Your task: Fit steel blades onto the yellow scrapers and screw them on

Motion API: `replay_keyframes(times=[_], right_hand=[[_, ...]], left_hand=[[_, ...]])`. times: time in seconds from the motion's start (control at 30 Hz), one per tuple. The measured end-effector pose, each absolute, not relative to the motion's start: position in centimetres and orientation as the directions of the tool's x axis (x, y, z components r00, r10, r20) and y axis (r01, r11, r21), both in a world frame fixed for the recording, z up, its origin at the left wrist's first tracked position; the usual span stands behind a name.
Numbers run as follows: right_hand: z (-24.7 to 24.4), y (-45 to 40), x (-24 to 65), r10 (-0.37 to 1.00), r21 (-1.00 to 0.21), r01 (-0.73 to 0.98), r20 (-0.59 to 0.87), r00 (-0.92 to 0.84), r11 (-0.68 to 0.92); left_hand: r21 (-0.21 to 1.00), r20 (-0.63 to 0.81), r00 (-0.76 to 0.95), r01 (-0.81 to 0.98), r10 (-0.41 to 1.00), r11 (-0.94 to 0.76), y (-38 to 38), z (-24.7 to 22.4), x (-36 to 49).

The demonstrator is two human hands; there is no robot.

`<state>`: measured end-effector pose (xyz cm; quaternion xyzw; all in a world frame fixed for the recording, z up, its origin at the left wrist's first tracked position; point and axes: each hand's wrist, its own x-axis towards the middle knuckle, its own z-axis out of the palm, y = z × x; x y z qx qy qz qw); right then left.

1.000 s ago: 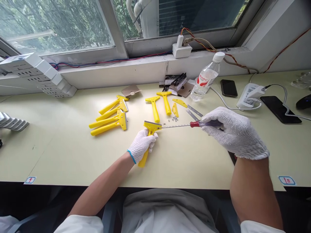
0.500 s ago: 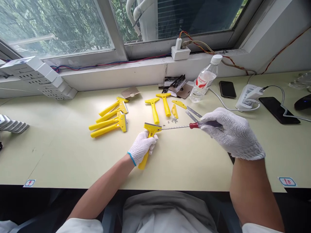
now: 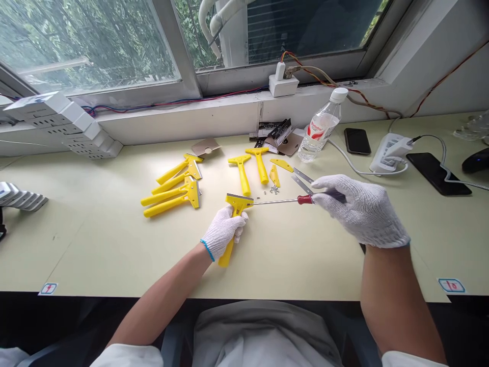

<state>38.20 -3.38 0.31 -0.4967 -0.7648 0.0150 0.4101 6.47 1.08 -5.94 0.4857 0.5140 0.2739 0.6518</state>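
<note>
One yellow scraper (image 3: 240, 202) at the tip of a screwdriver (image 3: 304, 200)

The pale bench (image 3: 114, 255) is the largest thing and carries all the others. At its far side stands a water bottle (image 3: 320, 131). The right hand (image 3: 357, 210), in a white glove, is clamped on the screwdriver between thumb and fingers (the glove hides part of the handle). The left hand (image 3: 223, 232), gloved also, is clamped on the yellow scraper, near the middle of the bench (if it touches the surface, I cannot tell). Four other scrapers (image 3: 168, 206) lie to the left, close together. Two T-shaped yellow handles (image 3: 243, 176) lie beyond the held scraper. The screwdriver's thin shaft reaches leftward to the right end of the scraper's head. Two metal blades (image 3: 301, 184) are just beside the right fingertips, with two small yellow pieces (image 3: 274, 176) nearby. Smallest are the screws (image 3: 274, 189), in a little pile.
</note>
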Motion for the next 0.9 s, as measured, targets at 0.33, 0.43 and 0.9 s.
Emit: replay_keyframes(times=[0.33,0.43,0.9], right_hand=[[1.08,-3.42,37.84,0.778,-0.486,0.672,0.587,-0.222,0.558],[0.56,-3.43,37.83,0.776,-0.422,0.760,0.609,-0.166,0.494],[0.47,-3.56,37.86,0.775,-0.460,0.709,0.601,-0.193,0.534]], left_hand=[[0.915,-0.403,0.325,0.153,0.855,0.373,1.05,-5.89,6.48],[0.915,-0.403,0.320,0.156,0.857,0.372,1.04,-5.91,6.49],[0.913,-0.408,0.314,0.143,0.857,0.382,1.18,-6.00,6.43]])
